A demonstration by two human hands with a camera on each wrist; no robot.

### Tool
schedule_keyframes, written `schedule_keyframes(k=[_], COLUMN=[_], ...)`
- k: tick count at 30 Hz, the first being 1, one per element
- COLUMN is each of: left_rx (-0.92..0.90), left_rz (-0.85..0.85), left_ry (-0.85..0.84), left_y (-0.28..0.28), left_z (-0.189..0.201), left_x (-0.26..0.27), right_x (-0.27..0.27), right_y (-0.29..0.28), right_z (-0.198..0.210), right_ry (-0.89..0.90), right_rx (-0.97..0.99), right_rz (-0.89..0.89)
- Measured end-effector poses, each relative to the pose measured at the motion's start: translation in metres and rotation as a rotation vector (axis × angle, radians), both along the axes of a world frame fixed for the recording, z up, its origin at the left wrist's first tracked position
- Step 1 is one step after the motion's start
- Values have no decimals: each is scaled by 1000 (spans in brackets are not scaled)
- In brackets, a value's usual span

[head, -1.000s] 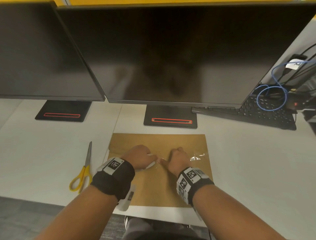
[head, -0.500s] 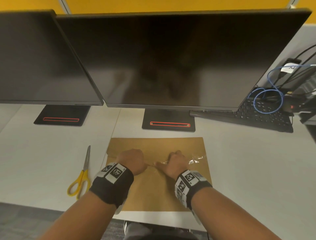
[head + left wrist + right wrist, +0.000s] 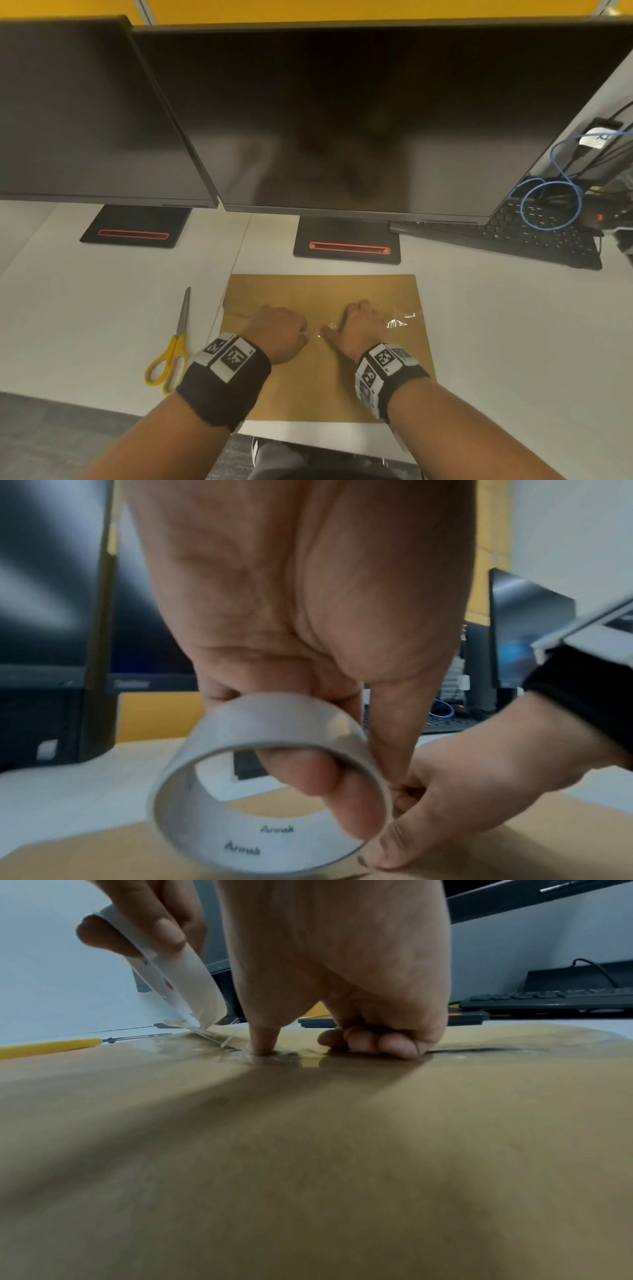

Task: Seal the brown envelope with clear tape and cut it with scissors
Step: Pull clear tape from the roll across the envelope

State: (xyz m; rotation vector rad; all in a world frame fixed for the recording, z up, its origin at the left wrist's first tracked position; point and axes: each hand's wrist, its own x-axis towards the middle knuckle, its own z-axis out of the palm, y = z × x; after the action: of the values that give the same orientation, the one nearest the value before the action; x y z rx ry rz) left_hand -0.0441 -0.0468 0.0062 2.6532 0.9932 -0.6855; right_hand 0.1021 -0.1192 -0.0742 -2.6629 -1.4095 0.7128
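Observation:
The brown envelope (image 3: 329, 383) lies flat on the desk with its flap folded down. My left hand (image 3: 277, 332) grips the clear tape roll (image 3: 267, 777), one finger through its core, just above the envelope. A clear tape strip (image 3: 399, 320) runs from the roll along the flap edge to the right. My right hand (image 3: 359, 329) sits on that strip, thumb (image 3: 263, 1042) pressing the tape down and the other fingers curled against the paper. The yellow-handled scissors (image 3: 171, 346) lie shut on the desk, left of the envelope.
Two dark monitors (image 3: 342, 120) stand on black bases (image 3: 346, 243) right behind the envelope. A black keyboard (image 3: 513, 236) and a blue cable (image 3: 551, 202) lie at the back right. The desk's front edge (image 3: 308, 435) is close below the envelope.
The left hand has dropped over the roll, which no longer shows beneath it in the head view. Both hands stay on the flap line, and the view has shifted slightly.

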Motion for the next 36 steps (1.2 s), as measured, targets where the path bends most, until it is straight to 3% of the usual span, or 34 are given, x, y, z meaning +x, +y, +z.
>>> schedule_keyframes(k=[3, 6, 16, 22, 25, 28, 31, 36], left_rx=[247, 328, 135, 133, 31, 168, 183, 197], left_rz=[-185, -215, -111, -119, 135, 575, 821, 866], left_ry=[84, 109, -50, -260, -429, -645, -438, -275], left_y=[1, 10, 37, 44, 45, 58, 73, 79], left_z=[2, 0, -32, -48, -37, -36, -45, -58], left_x=[0, -7, -33, -41, -41, -54, -76, -96], right_x=[1, 2, 5, 5, 6, 9, 12, 13], right_y=[0, -1, -1, 0, 1, 5, 13, 21], right_z=[0, 0, -1, 2, 4, 5, 9, 15], right_ry=[14, 26, 85, 96, 106, 160, 199, 249], right_rx=[10, 24, -7, -19, -28, -78, -138, -196], right_rz=[5, 8, 5, 4, -7, -32, -38, -66])
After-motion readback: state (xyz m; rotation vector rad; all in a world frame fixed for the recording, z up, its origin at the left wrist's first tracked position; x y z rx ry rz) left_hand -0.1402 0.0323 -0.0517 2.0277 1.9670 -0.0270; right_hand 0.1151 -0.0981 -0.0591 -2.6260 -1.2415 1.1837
